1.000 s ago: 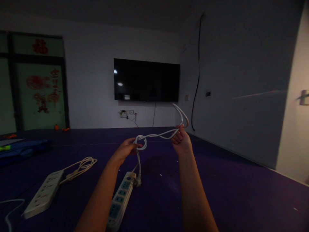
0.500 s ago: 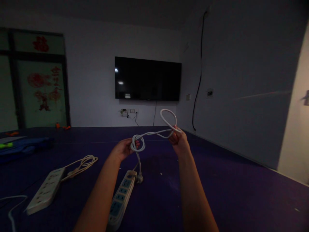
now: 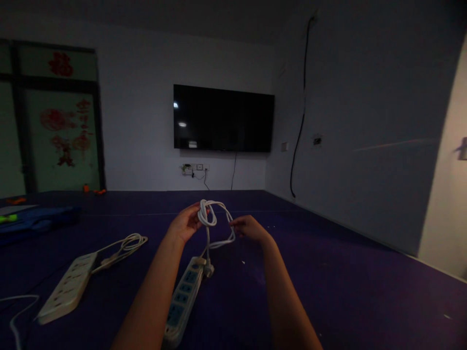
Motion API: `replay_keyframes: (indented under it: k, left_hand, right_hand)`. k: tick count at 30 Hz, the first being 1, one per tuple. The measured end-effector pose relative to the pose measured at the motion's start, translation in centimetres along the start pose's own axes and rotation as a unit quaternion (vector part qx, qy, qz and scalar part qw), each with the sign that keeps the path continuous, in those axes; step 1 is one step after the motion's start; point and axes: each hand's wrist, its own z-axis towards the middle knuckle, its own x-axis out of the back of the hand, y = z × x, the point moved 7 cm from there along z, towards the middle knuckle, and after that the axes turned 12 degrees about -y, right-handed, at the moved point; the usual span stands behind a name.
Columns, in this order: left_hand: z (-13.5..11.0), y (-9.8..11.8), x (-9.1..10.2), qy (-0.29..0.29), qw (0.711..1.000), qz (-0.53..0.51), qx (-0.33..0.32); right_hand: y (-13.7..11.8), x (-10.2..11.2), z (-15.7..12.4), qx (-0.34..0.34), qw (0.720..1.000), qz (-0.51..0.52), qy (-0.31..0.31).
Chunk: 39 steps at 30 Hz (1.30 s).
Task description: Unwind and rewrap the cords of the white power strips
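Note:
A white power cord point(image 3: 207, 214) is bunched into a knotted loop, with my left hand point(image 3: 187, 222) closed on the left side of it. From the knot a doubled length arches to the right and droops. My right hand point(image 3: 249, 227) pinches that length at its right side. Below the knot, the cord runs down to a plug point(image 3: 208, 270), which hangs beside the far end of a white power strip with blue sockets point(image 3: 184, 296). That strip lies on the purple floor, partly behind my left forearm.
To the left lies a second white power strip point(image 3: 69, 287) with its coiled cord point(image 3: 127, 248). Another white cable point(image 3: 18, 311) is at the lower left edge. Blue fabric point(image 3: 44, 221) lies farther back. A television point(image 3: 223, 119) hangs on the far wall above outlets.
My right hand has come down and left, closer to my left hand. The cord's raised open loop has dropped and now droops between the hands. My left hand has barely moved.

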Motion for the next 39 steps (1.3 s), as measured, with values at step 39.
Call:
replay_keyframes:
  k: [39]
  left_hand:
    - [-1.2,0.9,-1.6,-0.068,0.970,0.231,-0.020]
  right_hand:
    - [-5.3,0.7,-0.6,-0.049,0.945,-0.210,0.247]
